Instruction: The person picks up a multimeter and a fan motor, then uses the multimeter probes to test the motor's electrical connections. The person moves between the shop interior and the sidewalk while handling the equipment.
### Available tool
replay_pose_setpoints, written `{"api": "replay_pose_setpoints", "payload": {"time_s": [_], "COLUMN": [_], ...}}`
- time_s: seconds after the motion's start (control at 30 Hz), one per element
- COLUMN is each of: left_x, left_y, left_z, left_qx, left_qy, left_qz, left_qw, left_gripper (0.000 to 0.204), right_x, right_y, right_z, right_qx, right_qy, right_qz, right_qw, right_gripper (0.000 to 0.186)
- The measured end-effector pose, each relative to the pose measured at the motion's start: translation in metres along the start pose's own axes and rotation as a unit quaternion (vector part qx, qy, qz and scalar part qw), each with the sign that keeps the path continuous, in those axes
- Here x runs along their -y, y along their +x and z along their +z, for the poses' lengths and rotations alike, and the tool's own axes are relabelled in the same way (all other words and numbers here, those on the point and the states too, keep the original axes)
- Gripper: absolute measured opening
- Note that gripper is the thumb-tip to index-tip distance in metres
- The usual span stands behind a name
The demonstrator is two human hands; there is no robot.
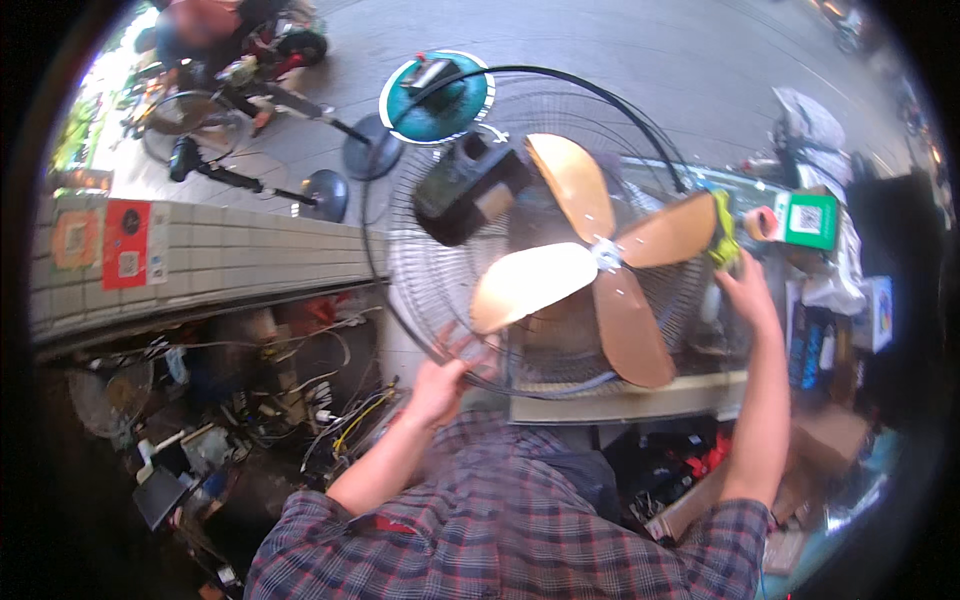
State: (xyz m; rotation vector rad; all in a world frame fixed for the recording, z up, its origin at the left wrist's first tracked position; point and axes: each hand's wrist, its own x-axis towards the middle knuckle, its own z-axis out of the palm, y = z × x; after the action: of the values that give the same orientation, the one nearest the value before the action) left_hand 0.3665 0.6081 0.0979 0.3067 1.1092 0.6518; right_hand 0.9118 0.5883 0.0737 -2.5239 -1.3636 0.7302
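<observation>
A large fan with four gold-coloured blades (pixel 650 325) and a round wire guard (pixel 425 295) lies in front of me over the counter. On its near left side, my left hand (pixel 440 388) is closed around the guard's black rim. My right hand (pixel 745 285) is at the fan's right side, beside a blade tip and just below a crumpled yellow-green thing (pixel 724 228). Its fingers are bent, and what they grip is hard to make out. A black box-like housing (pixel 465 190) shows by the guard's upper left.
A green-topped round stool (pixel 440 108) stands beyond the fan, with stand fans (pixel 325 195) at left. A tiled ledge (pixel 230 245) runs along the left, above cluttered cables and parts. At right are a green-and-white box (pixel 808 220), a pink tape roll (pixel 761 223) and cartons.
</observation>
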Motion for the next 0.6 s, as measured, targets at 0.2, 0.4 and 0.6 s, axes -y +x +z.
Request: {"api": "replay_pose_setpoints", "payload": {"time_s": [0.2, 0.4, 0.6], "left_x": [0.030, 0.046, 0.068], "left_y": [-0.015, -0.036, -0.038], "left_z": [-0.012, 0.008, 0.029], "left_qx": [0.030, 0.040, 0.000], "left_qy": [-0.010, 0.006, 0.040], "left_qz": [-0.018, -0.049, -0.056], "left_qw": [0.999, 0.998, 0.998], "left_gripper": [0.084, 0.077, 0.083], "right_x": [-0.035, -0.055, -0.091], "right_y": [-0.057, -0.081, -0.105], "right_z": [0.001, 0.002, 0.007], "right_qx": [-0.027, -0.067, -0.140], "right_qy": [-0.017, -0.021, -0.045], "right_qz": [0.019, 0.020, -0.018], "right_qw": [0.999, 0.997, 0.989], "right_gripper": [0.066, 0.066, 0.070]}}
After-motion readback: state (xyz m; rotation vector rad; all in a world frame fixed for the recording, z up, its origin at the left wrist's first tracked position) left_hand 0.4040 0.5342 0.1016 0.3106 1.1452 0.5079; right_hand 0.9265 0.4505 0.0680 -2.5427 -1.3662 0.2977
